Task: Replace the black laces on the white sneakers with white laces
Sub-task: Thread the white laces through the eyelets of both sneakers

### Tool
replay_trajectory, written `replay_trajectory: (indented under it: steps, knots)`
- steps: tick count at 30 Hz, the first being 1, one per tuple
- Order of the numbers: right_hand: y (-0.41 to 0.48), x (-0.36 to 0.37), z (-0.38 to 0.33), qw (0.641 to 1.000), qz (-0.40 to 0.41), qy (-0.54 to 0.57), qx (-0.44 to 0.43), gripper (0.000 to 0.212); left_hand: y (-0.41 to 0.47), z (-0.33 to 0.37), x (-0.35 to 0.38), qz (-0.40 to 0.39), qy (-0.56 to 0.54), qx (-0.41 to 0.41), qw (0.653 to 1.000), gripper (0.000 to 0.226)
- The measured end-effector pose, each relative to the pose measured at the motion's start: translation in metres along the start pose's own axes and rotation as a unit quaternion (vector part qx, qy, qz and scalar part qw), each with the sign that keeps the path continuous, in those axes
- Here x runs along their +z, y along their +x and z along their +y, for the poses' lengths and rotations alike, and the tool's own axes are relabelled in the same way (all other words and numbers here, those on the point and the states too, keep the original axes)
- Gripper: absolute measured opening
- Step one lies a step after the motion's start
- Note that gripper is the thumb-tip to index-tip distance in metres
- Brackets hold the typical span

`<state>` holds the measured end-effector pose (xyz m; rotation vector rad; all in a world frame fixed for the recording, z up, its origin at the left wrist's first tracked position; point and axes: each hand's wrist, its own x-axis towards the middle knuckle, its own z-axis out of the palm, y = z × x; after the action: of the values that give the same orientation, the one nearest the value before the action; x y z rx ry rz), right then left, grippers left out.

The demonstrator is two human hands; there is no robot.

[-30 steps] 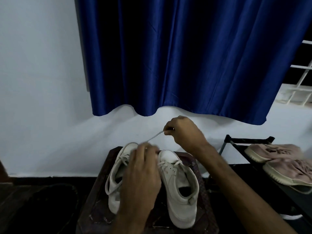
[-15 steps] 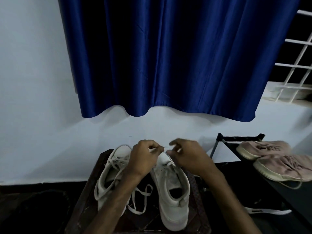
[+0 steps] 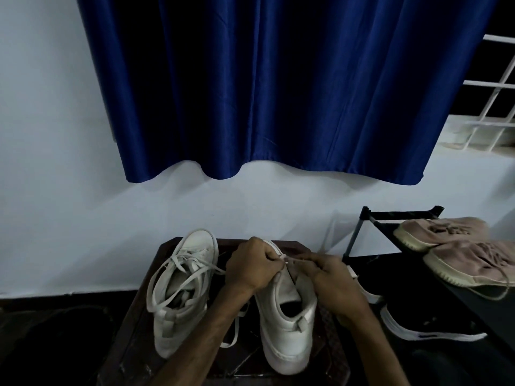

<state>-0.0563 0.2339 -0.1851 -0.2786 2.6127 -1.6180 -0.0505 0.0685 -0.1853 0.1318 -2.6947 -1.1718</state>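
Dark table (image 3: 133, 334) is bearing left sneaker (image 3: 185, 277) and right sneaker (image 3: 285, 319) side by side; left hand (image 3: 250, 267) and right hand (image 3: 331, 284) are each pinching the white lace (image 3: 285, 259) above the latter, fingers curled

One head-worn wide view, forward and downward, close above white sneakers (image 3: 281, 338), blue curtain (image 3: 278, 93) ahead.
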Motion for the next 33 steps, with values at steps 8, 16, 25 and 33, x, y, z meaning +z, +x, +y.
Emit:
replay_trajectory:
  steps: [8,16,25,33]
  knots:
    - [0.000,0.000,0.002,0.999,0.002,0.037,0.016,0.018,0.001,-0.001,0.007,0.020,0.016,0.001,1.000,0.015]
    - [-0.011,0.002,-0.008,0.998,-0.037,0.059,0.000,0.021,0.010,0.002,0.007,-0.005,0.055,0.047,0.997,0.005]
    - [-0.004,0.033,0.013,0.983,0.062,0.167,0.039,0.006,0.036,-0.012,-0.012,-0.152,0.053,0.149,0.976,0.006]
    - [-0.007,0.029,0.015,0.986,0.084,0.131,0.065,0.012,0.017,0.000,-0.014,-0.214,0.074,0.048,0.973,0.027]
